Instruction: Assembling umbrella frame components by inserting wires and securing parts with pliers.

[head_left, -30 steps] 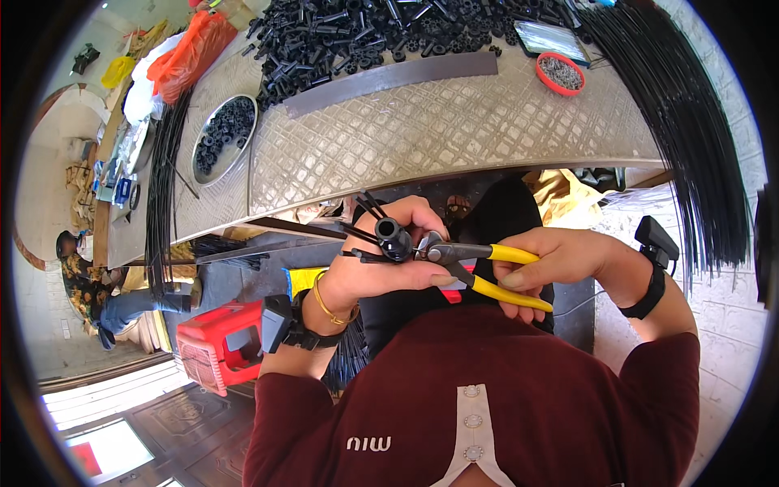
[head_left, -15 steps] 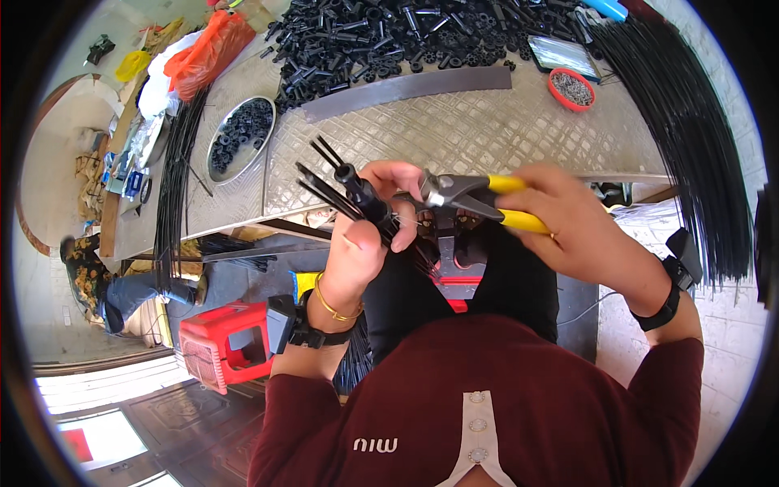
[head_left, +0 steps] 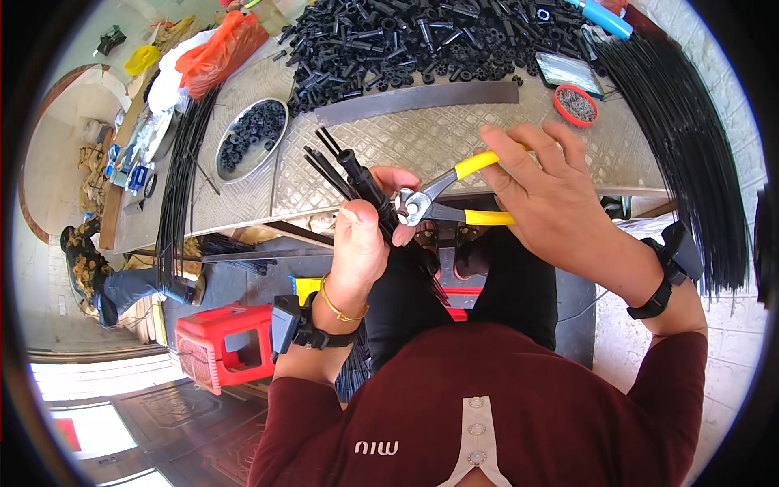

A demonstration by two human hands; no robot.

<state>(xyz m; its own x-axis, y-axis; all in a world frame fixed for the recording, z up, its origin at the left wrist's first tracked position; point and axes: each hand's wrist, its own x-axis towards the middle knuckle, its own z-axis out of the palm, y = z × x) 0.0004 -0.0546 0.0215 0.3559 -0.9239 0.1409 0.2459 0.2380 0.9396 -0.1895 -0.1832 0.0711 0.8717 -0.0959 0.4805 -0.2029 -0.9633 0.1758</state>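
Over the table's front edge my left hand [head_left: 359, 241] is closed round a black plastic tubular piece [head_left: 357, 172] with several thin black rods running along it. Rod ends stick out at the upper left and others trail down toward my lap. In my right hand [head_left: 556, 183] are end-cutting pliers [head_left: 442, 185] with yellow grips. Their handles are spread wide, the upper one near my stretched fingers and the lower one under my palm. The pliers' head is beside the black piece, close to my left fingertips; what lies between the jaws is too small to tell.
A heap of black plastic fittings [head_left: 406, 40] covers the table's back, behind a dark flat strip [head_left: 418, 99]. An oval metal dish [head_left: 284, 118] with black rings stands left, a red bowl [head_left: 591, 122] of small metal bits right. Long black rods [head_left: 690, 122] hang over the right edge.
The pliers' handles have spread further apart and my right fingers have stretched out. The pliers' head has moved a little left and down, nearer the black piece. My left hand keeps its hold.
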